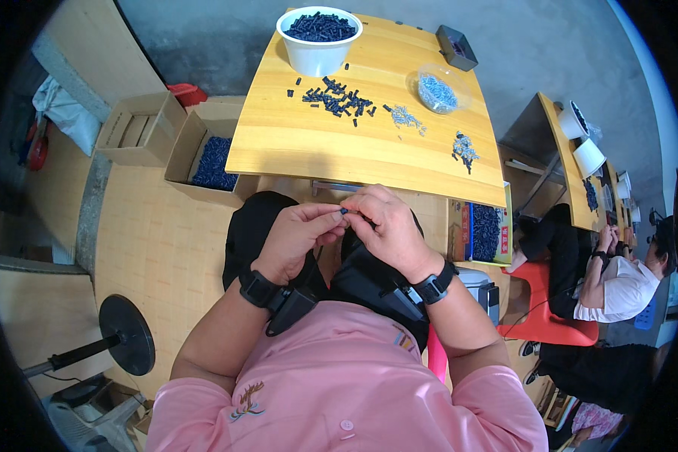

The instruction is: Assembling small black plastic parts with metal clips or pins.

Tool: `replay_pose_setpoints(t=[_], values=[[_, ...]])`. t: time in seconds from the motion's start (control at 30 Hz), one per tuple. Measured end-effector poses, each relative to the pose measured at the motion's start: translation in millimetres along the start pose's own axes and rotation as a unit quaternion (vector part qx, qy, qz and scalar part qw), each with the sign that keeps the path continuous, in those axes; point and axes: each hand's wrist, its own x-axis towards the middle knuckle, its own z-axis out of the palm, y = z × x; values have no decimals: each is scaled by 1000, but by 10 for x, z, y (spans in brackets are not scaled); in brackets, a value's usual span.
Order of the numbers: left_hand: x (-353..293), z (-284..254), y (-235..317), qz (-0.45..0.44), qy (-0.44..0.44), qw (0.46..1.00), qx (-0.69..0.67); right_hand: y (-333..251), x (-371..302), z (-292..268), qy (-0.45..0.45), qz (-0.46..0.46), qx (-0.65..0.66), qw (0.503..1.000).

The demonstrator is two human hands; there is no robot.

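Note:
Over my lap, just below the table's near edge, my left hand (294, 239) and my right hand (395, 233) meet at the fingertips. Both are closed in a pinch around a small dark blue piece (344, 212), mostly covered by the fingers. On the wooden table (279, 151) lies a loose pile of short black cylindrical pieces (340, 99). Right of it are small silvery parts (405, 118) and a mixed dark and silvery heap (465, 148). A clear bowl (438, 93) holds more small bluish-silver parts. At the back stands a white bucket (316, 59) full of black pieces.
A dark tray (456, 48) sits at the table's far right corner. Left of the table are cardboard boxes, one holding dark blue pieces (215, 163). Another filled box (486, 232) stands at the right. Farther right, a person (621, 292) works near a red stool (531, 301).

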Motion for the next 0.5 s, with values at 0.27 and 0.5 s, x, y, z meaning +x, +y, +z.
replay_pose_setpoints(t=[0.27, 0.5], values=[[-9, -13, 6, -19, -21, 999, 31, 59, -16, -17, -39, 4, 34, 999], [3, 52, 17, -28, 4, 1000, -11, -53, -20, 5, -4, 1, -3, 1000]])
